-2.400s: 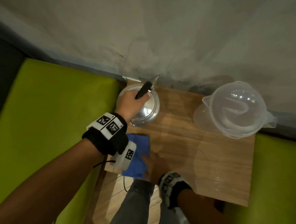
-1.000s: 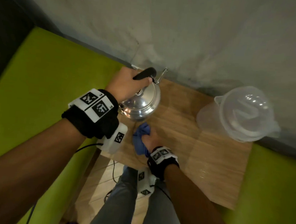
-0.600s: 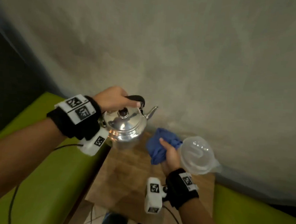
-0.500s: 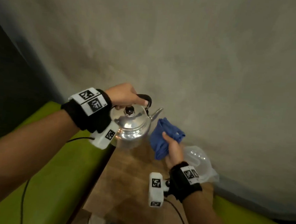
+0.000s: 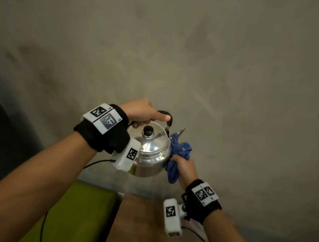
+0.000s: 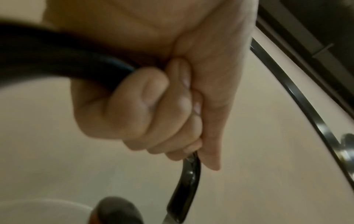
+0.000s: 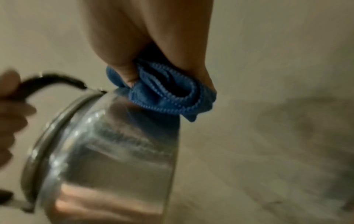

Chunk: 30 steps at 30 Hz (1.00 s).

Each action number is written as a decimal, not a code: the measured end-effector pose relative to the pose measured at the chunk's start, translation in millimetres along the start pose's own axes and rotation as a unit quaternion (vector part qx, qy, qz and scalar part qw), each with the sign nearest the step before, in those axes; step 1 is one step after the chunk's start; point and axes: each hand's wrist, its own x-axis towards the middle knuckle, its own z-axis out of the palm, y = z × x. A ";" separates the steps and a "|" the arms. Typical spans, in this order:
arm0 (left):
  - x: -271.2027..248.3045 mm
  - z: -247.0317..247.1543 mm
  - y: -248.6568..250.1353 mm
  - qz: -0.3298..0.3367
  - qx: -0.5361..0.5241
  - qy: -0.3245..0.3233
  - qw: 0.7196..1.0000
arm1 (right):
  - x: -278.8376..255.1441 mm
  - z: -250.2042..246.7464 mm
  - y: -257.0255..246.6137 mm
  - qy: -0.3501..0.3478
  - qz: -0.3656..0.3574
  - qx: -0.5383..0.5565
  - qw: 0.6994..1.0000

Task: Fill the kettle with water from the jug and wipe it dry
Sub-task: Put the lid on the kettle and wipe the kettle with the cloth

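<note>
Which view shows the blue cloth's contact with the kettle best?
The right wrist view: the blue cloth, bunched in the right hand, presses against the kettle wall. The head view shows it smaller beside the spout; the left wrist view misses it entirely.

kettle (image 5: 148, 154): shiny steel, lidded, held aloft | blue cloth (image 5: 179, 156): bunched against its side

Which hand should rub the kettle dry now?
The right hand. It already grips the blue cloth against the kettle side, while the left hand is busy holding the kettle up by its handle.
</note>
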 end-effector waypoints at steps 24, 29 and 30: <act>11.2 -25.2 64.9 0.022 -0.227 -0.088 0.970 | -39.5 45.3 1.6 0.040 -0.350 -0.070 0.933; 12.5 -31.3 76.6 0.027 -0.268 -0.089 0.959 | -23.5 39.1 -33.9 0.101 -0.378 -0.047 0.919; 12.5 -32.0 79.4 0.030 -0.270 -0.092 0.958 | -28.3 46.7 -25.3 0.091 -0.419 -0.093 0.899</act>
